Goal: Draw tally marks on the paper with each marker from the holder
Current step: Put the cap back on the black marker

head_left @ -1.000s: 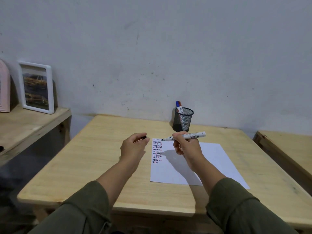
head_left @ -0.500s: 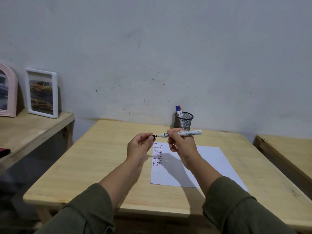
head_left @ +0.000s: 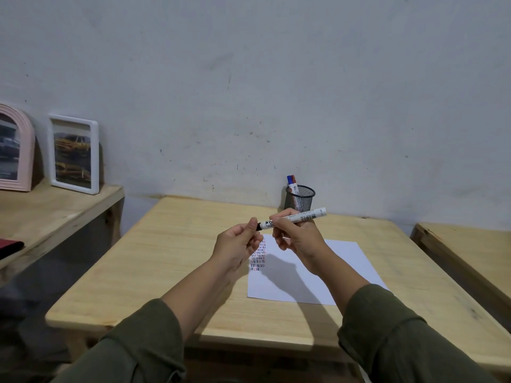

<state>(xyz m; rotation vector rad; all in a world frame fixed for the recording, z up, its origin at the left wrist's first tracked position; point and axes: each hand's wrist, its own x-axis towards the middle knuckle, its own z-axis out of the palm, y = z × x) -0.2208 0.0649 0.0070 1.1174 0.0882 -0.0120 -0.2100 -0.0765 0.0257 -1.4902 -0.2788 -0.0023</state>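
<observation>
My right hand (head_left: 297, 237) grips a white-bodied marker (head_left: 304, 216) held level above the paper (head_left: 340, 272). My left hand (head_left: 237, 244) pinches the marker's black cap (head_left: 259, 226), which sits on the marker's tip end. The white paper lies on the wooden table (head_left: 171, 261) and carries rows of short tally marks (head_left: 258, 258) in black, red and blue near its left edge. Behind my hands stands a black mesh holder (head_left: 301, 199) with a blue-capped marker (head_left: 289, 179) and a red-capped marker (head_left: 294, 178) sticking out.
A lower wooden shelf (head_left: 55, 208) at the left holds a white photo frame (head_left: 74, 154) and a pink arched frame (head_left: 15, 150). Another wooden table (head_left: 470, 250) stands at the right. A grey wall rises behind the table.
My hands came together: the cap in my left hand went from apart from the marker tip to sitting on it. Both hands rose slightly above the paper.
</observation>
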